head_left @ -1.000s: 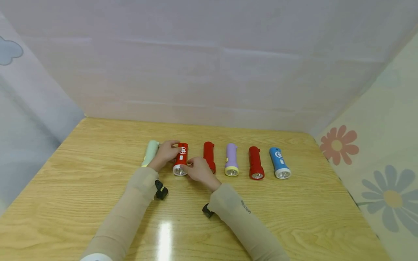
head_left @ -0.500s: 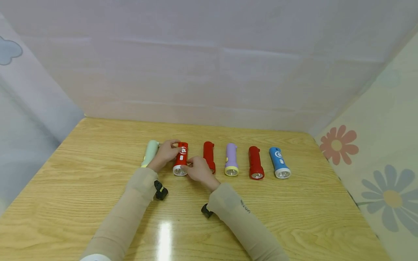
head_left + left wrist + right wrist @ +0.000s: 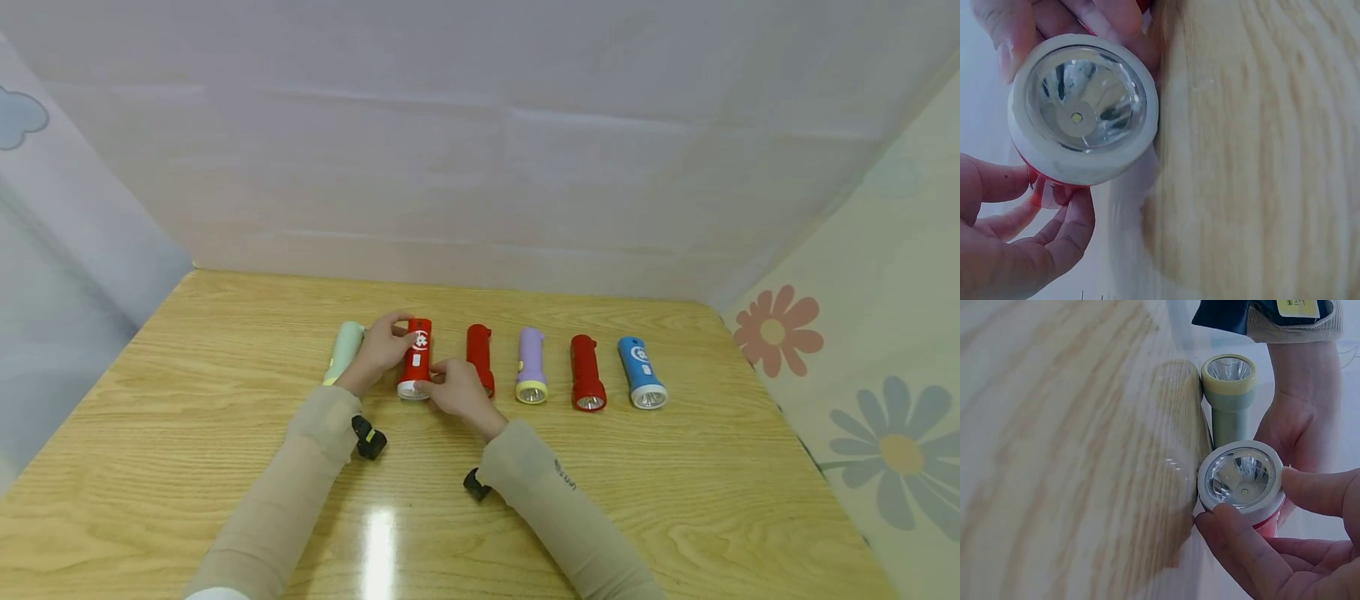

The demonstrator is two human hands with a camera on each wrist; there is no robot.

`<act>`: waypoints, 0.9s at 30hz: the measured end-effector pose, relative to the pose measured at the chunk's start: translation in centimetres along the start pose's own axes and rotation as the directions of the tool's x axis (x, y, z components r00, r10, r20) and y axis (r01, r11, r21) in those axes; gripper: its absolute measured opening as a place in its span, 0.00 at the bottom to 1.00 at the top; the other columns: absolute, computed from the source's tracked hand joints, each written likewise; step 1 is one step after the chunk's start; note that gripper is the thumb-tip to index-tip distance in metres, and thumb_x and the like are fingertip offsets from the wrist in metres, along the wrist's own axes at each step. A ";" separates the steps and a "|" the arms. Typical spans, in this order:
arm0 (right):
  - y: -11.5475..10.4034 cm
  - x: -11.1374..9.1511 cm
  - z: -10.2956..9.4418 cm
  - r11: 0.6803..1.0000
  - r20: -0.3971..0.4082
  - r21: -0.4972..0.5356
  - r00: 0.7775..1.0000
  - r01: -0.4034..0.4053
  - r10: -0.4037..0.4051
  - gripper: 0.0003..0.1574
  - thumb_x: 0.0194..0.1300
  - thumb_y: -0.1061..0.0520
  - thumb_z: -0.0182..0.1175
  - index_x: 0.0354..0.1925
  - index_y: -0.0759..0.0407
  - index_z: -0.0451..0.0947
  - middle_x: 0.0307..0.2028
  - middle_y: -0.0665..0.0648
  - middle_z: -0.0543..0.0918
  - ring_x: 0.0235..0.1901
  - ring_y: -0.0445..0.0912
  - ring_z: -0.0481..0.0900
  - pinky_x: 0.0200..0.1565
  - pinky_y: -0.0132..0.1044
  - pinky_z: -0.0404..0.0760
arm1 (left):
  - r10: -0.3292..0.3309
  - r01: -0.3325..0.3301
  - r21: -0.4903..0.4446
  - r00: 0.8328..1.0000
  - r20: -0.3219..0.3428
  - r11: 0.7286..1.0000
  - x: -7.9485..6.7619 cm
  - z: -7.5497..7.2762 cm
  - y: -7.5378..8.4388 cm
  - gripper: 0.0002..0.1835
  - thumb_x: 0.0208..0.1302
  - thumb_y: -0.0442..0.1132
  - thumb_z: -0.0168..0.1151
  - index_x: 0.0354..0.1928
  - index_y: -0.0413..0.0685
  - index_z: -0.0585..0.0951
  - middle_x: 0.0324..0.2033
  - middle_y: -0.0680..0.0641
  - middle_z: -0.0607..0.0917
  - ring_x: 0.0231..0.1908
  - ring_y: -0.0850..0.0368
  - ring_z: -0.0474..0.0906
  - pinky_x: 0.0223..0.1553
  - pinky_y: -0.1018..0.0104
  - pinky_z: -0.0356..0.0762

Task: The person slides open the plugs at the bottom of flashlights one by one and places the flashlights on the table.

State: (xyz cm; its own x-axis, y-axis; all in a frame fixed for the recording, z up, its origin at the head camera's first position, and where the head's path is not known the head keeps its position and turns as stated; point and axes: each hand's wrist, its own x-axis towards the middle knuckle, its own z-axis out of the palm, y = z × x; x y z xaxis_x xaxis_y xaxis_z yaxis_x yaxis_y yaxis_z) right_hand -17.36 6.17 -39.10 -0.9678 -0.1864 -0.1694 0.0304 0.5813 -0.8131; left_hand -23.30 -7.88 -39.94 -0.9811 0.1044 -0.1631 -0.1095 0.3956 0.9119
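A red flashlight [image 3: 417, 357] with a white head and a white printed emblem is between my two hands. At its tail end, my left hand [image 3: 381, 348] grips the body from the left. My right hand [image 3: 457, 390] pinches the white rim from the right. The left wrist view shows the clear lens [image 3: 1085, 103] facing the camera, with the right hand's fingers above it and the left hand's below. In the right wrist view, thumb and fingertips sit at the rim. A pale green flashlight [image 3: 345, 352] lies just left, partly hidden behind the left wrist.
To the right, a row continues with a red flashlight [image 3: 479, 358], a purple one [image 3: 531, 367] with a yellow head, another red flashlight [image 3: 587, 372] and a blue one [image 3: 641, 372]. All lie on the wooden table [image 3: 675, 500]. A pale cloth backdrop [image 3: 480, 167] rises behind.
The tail of the held red flashlight has risen slightly with my left hand, and its lens shows less in the head view. My right hand stays almost where it was.
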 end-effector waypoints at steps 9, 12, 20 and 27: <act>0.0 0.1 -0.2 1.000 0.013 0.003 1.000 -0.025 0.025 0.27 0.56 0.56 0.64 0.50 0.71 0.74 0.36 0.60 0.82 0.27 0.45 0.78 0.29 0.31 0.77 | 0.063 -0.063 -0.023 0.998 -0.022 0.998 -0.6 -0.1 0.4 0.23 0.66 0.33 0.51 0.62 0.41 0.65 0.50 0.36 0.71 0.47 0.43 0.71 0.45 0.55 0.74; 0.0 0.2 -0.1 0.999 0.020 0.022 0.999 -0.034 0.033 0.26 0.56 0.55 0.64 0.49 0.70 0.75 0.35 0.58 0.82 0.27 0.45 0.79 0.28 0.31 0.76 | 0.077 -0.078 -0.032 0.996 -0.032 0.996 -0.8 -0.2 0.5 0.23 0.65 0.33 0.51 0.62 0.41 0.65 0.50 0.35 0.72 0.47 0.42 0.71 0.43 0.55 0.74; 0.1 0.7 0.1 0.997 0.031 0.047 0.998 -0.059 0.057 0.28 0.56 0.53 0.65 0.51 0.69 0.74 0.36 0.58 0.81 0.27 0.44 0.78 0.29 0.32 0.77 | 0.105 -0.108 -0.067 0.993 -0.052 0.992 -1.2 -0.3 0.4 0.23 0.65 0.32 0.51 0.62 0.40 0.64 0.50 0.35 0.72 0.45 0.43 0.71 0.42 0.56 0.74; 0.1 0.7 0.0 0.997 0.022 0.028 0.997 -0.071 0.070 0.29 0.56 0.54 0.64 0.52 0.68 0.73 0.40 0.58 0.80 0.34 0.46 0.77 0.33 0.34 0.77 | 0.139 -0.145 -0.080 0.987 -0.078 0.986 -1.5 -0.3 0.5 0.23 0.64 0.32 0.53 0.61 0.39 0.66 0.48 0.36 0.74 0.44 0.43 0.73 0.41 0.57 0.74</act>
State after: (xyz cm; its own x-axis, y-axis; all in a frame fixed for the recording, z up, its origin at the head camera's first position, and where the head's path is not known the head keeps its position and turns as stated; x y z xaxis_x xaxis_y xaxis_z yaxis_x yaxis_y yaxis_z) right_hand -17.99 6.06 -39.31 -0.9575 -0.1626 -0.2382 0.1056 0.5710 -0.8141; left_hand -21.97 -8.10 -39.11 -0.9962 0.0864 -0.0049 0.0216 0.3024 0.9529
